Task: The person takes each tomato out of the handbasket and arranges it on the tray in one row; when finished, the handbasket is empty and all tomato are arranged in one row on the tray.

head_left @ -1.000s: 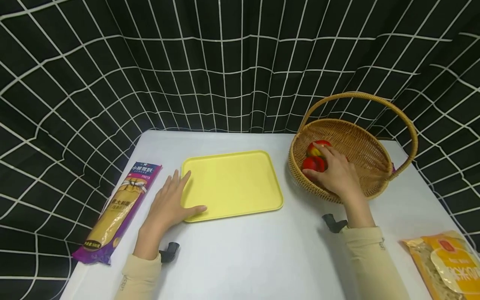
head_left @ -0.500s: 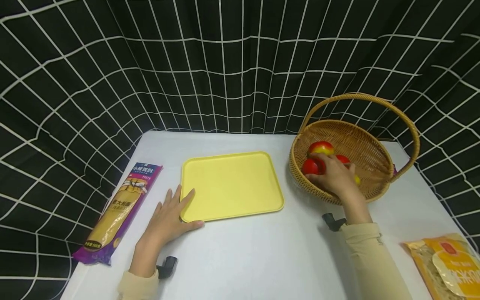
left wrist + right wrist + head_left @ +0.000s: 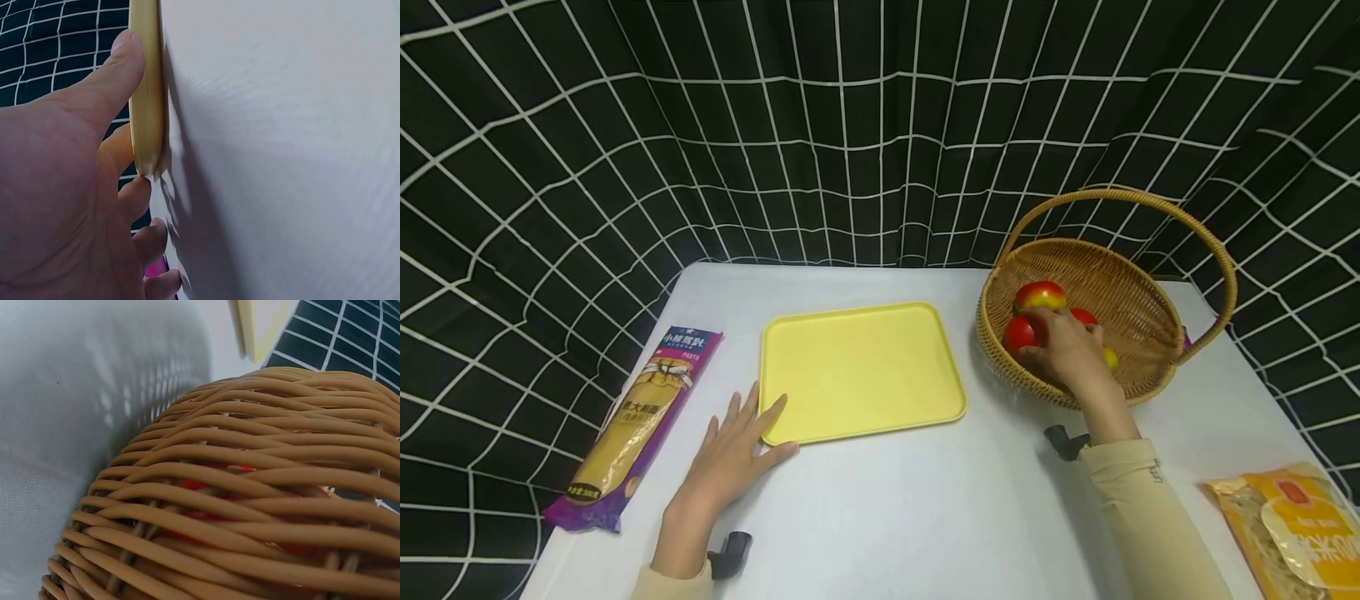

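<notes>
At the near edge of the white tabletop (image 3: 910, 517) lies an orange plastic bag of pale noodles (image 3: 1300, 525), untouched. A little farther off, the left hand (image 3: 726, 458) has its fingers spread wide, thumb and index finger at the near-left corner of a flat yellow rectangular tray (image 3: 865, 375); it appears to steady the tray rather than grip it. Beside that hand, a long purple-and-gold packet of pasta (image 3: 640, 417) is also untouched.

Farther right, the right hand (image 3: 1075, 354) reaches into a brown woven wicker basket (image 3: 1127, 300). Its thumb and index finger curl round a smooth, round red fruit (image 3: 1018, 335), low against the basket's left side; how firm the hold is, I cannot tell. All the fruit in view lies in the basket, including a red-and-yellow fruit (image 3: 1040, 294) just beyond and a second red fruit (image 3: 1084, 317) and a yellow fruit (image 3: 1110, 358) partly behind the hand.

The work seems at its grasping stage: contact is made, but bringing the red fruit clear of the rim is not yet done.
</notes>
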`<state>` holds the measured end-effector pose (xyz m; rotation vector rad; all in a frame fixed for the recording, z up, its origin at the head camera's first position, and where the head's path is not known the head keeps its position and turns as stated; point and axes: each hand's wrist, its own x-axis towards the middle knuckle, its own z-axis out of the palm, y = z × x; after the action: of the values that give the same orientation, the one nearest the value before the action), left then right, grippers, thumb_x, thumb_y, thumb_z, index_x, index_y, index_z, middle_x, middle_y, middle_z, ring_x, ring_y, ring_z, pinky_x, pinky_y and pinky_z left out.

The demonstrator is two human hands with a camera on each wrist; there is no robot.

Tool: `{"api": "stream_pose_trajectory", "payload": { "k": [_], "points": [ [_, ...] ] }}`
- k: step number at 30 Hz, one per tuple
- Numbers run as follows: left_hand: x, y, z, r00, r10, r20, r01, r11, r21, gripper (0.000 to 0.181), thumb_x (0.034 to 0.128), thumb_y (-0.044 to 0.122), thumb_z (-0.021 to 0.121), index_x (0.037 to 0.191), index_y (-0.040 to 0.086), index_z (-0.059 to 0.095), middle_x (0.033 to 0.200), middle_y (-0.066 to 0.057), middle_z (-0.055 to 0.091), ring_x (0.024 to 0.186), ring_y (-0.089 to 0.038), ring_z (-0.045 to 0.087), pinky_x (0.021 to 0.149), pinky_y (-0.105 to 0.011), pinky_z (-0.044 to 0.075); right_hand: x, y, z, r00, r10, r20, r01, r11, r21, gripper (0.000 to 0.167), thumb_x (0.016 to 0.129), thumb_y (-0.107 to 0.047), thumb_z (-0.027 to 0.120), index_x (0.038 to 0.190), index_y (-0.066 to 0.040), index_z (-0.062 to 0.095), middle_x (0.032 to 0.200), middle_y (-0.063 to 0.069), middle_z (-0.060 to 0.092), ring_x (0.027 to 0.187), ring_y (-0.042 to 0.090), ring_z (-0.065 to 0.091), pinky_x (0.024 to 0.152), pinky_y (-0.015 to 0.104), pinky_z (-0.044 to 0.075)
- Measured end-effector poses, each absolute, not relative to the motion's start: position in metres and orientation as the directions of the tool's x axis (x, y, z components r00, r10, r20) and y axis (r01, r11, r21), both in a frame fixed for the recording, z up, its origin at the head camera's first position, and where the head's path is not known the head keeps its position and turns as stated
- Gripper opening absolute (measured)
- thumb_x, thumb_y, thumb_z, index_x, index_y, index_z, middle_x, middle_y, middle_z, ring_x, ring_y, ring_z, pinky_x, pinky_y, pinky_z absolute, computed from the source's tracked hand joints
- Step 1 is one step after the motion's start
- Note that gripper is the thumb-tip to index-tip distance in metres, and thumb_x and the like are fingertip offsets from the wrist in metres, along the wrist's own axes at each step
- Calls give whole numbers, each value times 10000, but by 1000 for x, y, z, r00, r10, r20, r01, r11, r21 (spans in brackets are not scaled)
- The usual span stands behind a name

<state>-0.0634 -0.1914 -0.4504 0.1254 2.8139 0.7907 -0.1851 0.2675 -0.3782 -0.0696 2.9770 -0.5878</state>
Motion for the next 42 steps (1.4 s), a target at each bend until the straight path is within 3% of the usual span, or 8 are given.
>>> {"api": "stream_pose_trajectory", "payload": {
  "k": [12, 19, 25, 33, 42],
  "points": [
    [-64, -191, -451, -970, 137, -199, 14, 852, 523, 806, 1003, 592, 637, 1669, 238, 351, 1785, -185, 43, 1631, -512, -3, 1267, -761, -23, -188, 269, -381, -991, -73, -114, -22, 919, -394, 699, 938, -209, 800, 1547, -51, 495, 1565, 407, 406, 1408, 686, 345, 1150, 780, 172],
    [-63, -191, -450, -969, 134, -209, 5, 853, 522, 809, 1003, 607, 626, 1670, 248, 342, 1786, -180, 41, 1632, -508, -3, 1271, -754, -23, -187, 267, -381, -993, -79, -91, -37, 916, -400, 689, 940, -172, 802, 1541, -26, 497, 1565, 403, 415, 1431, 631, 350, 1139, 763, 196],
    [-63, -191, -449, -965, 134, -224, -1, 855, 518, 808, 1008, 609, 617, 1675, 257, 326, 1789, -167, 21, 1635, -496, -18, 1277, -742, -31, -184, 270, -381, -994, -70, -82, -29, 905, -423, 677, 942, -170, 791, 1537, -32, 499, 1547, 393, 434, 1410, 661, 361, 1147, 774, 178],
    [-60, -190, -448, -969, 140, -202, 13, 849, 528, 791, 1020, 585, 615, 1673, 241, 332, 1787, -178, 37, 1630, -510, -6, 1266, -758, -29, -181, 275, -365, -998, -57, -7, -48, 892, -450, 686, 941, -201, 801, 1524, -9, 494, 1419, 422, 521, 1334, 642, 476, 1033, 715, 289],
    [-61, -191, -449, -966, 143, -214, 9, 849, 528, 787, 1024, 587, 607, 1676, 247, 324, 1788, -177, 25, 1632, -504, -19, 1270, -748, -47, -173, 258, -334, -982, -57, 181, -145, 841, -522, 674, 919, -131, 837, 1520, -65, 540, 1370, 336, 579, 1310, 533, 513, 951, 637, 299]
  ]
}}
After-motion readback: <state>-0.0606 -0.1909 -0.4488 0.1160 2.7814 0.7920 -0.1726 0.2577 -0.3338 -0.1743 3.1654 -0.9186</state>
